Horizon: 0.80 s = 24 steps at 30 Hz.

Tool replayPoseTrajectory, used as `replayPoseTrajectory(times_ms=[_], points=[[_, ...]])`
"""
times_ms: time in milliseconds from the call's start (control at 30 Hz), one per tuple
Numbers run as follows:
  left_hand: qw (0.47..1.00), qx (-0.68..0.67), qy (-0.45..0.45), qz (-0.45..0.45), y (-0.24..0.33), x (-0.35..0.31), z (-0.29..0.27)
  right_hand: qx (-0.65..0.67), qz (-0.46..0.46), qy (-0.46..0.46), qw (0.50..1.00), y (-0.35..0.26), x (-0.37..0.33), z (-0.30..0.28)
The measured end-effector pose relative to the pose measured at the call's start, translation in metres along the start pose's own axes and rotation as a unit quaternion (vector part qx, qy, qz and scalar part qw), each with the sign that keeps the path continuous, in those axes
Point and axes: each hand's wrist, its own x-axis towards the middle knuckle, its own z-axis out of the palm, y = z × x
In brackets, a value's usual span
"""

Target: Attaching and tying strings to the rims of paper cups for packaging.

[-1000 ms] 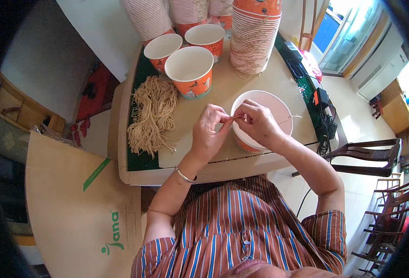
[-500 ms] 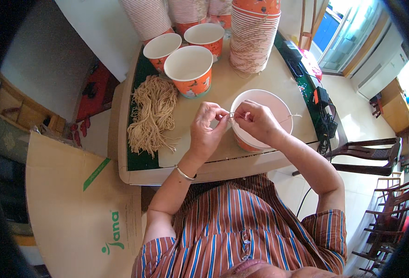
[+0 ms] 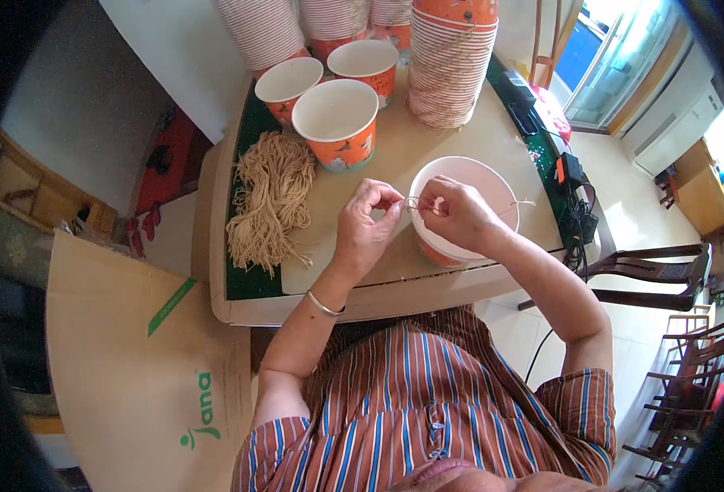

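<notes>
My left hand [image 3: 363,230] and right hand [image 3: 458,215] met at the middle of the frame, each grip pinched together on a thin pale string [image 3: 415,202] stretched taut between them, over the rim of a round white paper bowl [image 3: 493,184]. A frayed end trailed right across the bowl. At left centre lay a limp bundle of tan strings [image 3: 270,201] on the smooth beige counter [image 3: 411,139]. Three orange paper cups [image 3: 337,123] with white insides stood in the upper middle.

Home workroom — wooden chairs [image 3: 657,275], tiled floor, stacked paper cups [image 3: 448,61].
</notes>
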Motion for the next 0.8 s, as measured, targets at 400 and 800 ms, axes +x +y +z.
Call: replayPoseTrajectory(times_ms=[400, 800], points=[[0.997, -0.05, -0.017, -0.052, -0.004, -0.003, 0.002, 0.161, 0.122, -0.042, 0.978, 0.0, -0.002, -0.003], [0.997, -0.046, -0.022, -0.055, 0.0, -0.002, 0.001, 0.043, 0.09, -0.028, 0.995, -0.004, -0.002, -0.007]])
